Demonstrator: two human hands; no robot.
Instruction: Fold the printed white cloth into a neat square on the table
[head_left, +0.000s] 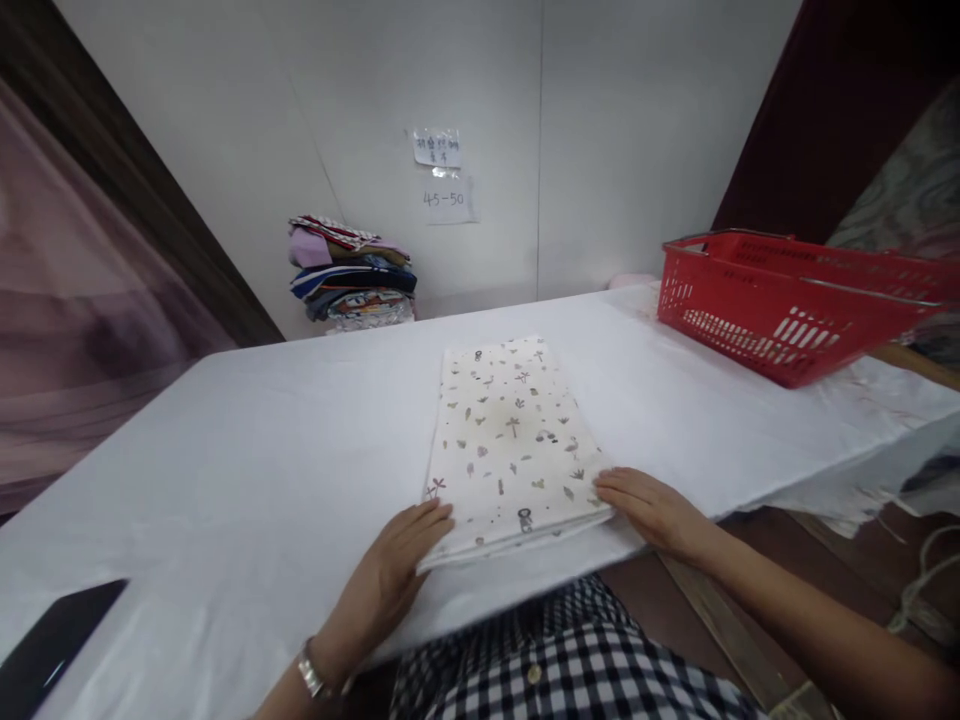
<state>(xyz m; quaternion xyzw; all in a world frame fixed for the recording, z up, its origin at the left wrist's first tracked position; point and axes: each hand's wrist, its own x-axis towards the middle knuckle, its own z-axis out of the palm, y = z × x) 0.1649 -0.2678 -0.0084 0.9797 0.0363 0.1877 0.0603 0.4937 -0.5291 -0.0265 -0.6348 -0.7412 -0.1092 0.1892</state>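
A folded white cloth [499, 430] printed with small palms, leaves and animals lies flat in front of me, its layers showing along the near edge. My left hand [405, 550] rests at its near left corner, fingers stretched out and touching the fabric. On the opposite side, the extended fingers of my right hand [649, 505] lie on the near right corner. Both thumbs are hidden from view. A metal bracelet or watch [310, 668] circles my left wrist.
The white-covered table [247, 470] has a red plastic basket [780, 310] at its right. A pile of folded fabrics [352, 275] sits beyond the far edge, beneath paper signs [448, 198]. A dark flat object [60, 640] lies at the near left.
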